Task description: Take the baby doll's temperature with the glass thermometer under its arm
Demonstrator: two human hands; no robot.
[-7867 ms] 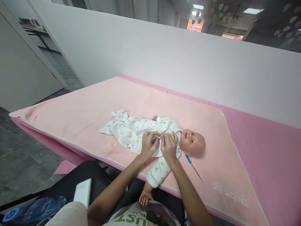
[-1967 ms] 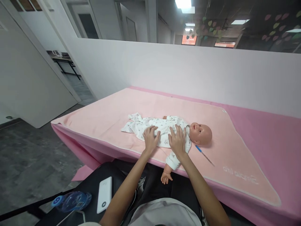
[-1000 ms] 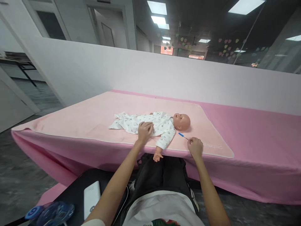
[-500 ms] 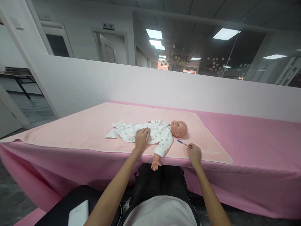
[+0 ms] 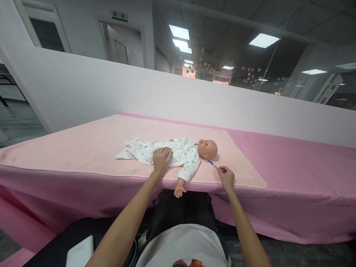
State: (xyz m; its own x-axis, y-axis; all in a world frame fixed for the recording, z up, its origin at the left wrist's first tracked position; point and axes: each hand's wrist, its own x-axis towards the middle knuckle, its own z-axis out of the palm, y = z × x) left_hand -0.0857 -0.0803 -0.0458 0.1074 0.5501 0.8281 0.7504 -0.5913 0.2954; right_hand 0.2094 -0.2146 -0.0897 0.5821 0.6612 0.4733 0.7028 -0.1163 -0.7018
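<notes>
A baby doll lies on its back in a white patterned outfit, its head to the right and one arm hanging over the table's front edge. My left hand rests on the doll's middle with its fingers laid over the clothing; a small pale spot shows by the fingertips, too small to make out. To the right of the doll, my right hand pinches a slim pen with a blue end. That blue end points at the doll's head, close beside it but apart.
A peach blanket lies under the doll, over a pink tablecloth. Behind the table stands a low white wall with glass above. A white box-like object sits on a black seat at lower left.
The whole view has shifted a little as the head moved. The pen's blue end is now nearer the doll's head and more tilted. My left hand stays on the doll.
</notes>
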